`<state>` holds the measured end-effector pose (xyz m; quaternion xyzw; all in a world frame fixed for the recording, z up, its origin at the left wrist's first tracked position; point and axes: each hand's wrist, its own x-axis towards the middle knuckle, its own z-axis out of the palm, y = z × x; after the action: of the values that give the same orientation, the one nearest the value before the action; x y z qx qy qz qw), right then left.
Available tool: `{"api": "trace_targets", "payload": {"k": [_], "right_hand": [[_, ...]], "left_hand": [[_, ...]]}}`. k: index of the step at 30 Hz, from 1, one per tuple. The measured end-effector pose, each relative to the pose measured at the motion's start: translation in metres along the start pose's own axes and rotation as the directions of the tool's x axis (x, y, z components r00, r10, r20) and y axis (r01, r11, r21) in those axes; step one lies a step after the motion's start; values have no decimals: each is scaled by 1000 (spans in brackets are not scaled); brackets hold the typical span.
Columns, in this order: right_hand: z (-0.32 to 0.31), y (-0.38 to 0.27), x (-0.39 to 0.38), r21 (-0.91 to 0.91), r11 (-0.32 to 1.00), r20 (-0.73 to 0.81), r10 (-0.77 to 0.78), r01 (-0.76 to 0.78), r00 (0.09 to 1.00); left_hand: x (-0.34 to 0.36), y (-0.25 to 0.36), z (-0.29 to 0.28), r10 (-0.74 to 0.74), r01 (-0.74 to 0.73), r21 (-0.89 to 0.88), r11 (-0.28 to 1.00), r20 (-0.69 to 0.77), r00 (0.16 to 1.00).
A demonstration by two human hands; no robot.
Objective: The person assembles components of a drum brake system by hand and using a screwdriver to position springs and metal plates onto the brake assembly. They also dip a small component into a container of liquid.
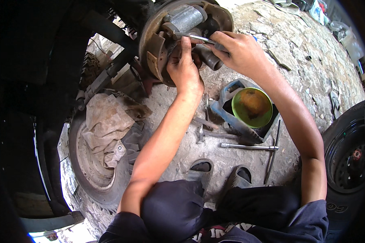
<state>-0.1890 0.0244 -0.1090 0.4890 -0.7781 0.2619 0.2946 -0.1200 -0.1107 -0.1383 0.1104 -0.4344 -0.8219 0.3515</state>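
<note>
In front of me is an exposed drum brake [156, 52], with curved shoes, a silver cylindrical part [185, 18] at its top and a dark tube [210, 58] sticking out. My right hand [237, 50] grips a slim metal hand tool [202, 39], its shaft pointing left across the brake; its exact kind is unclear. My left hand [185, 73] is at the brake's lower middle, thumb raised beside a reddish coil spring [196, 41] just under the shaft. The left fingers curl in among the brake parts, and what they hold is hidden.
A cut blue container [219, 107] holds a green bowl [236, 109] with brown residue. Near my feet lie a hammer [201, 135] and a cross-shaped wheel wrench [251, 146]. A cloth [105, 117] drapes a tire [79, 162] at left; a wheel [332, 162] stands at right.
</note>
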Motion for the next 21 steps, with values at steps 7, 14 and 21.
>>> {"api": "trace_targets", "payload": {"k": [7,14,21], "right_hand": [[-12,-3,5,-36,997,58,-65,67,996],[-31,-20,11,-84,996,200,-18,36,980],[-44,-46,14,-8,1000,275,5,-3,961]], "left_hand": [[-5,-1,-2,-27,28,-20,999,24,999],[-11,2,-6,-64,66,-21,998,66,996],[-18,8,-4,-33,42,-86,995,101,994]]}}
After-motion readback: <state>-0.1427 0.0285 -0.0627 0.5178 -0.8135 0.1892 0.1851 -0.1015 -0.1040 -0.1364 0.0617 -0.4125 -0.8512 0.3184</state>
